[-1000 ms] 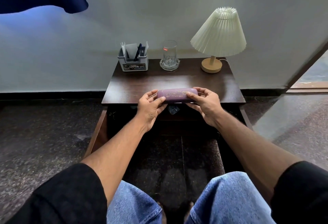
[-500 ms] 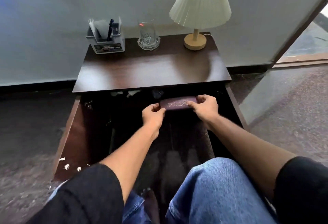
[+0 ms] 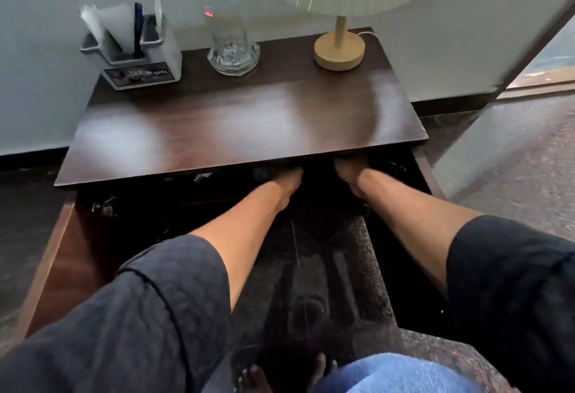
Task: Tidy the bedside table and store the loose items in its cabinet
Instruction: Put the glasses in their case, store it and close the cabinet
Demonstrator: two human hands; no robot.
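The dark wooden bedside table [image 3: 236,131] stands against the wall with its cabinet [image 3: 174,203] open below the top. Both my forearms reach into the dark cabinet. Only the back of my left hand [image 3: 287,178] and of my right hand [image 3: 350,168] shows under the table's front edge; the fingers are hidden inside. The purple case is out of sight, so I cannot tell whether my hands still hold it. A few small items lie dimly in the cabinet at the left [image 3: 105,206].
On the table's back edge stand a grey pen organiser [image 3: 140,63], a glass on a glass coaster [image 3: 231,44] and a lamp with a pleated shade [image 3: 339,50]. The left cabinet door [image 3: 59,255] swings out; the right door [image 3: 424,171] is open too. My knees are close below.
My hands carried the purple case down from the table's front edge and into the cabinet. The case and my fingers have gone out of sight. My head moved closer.
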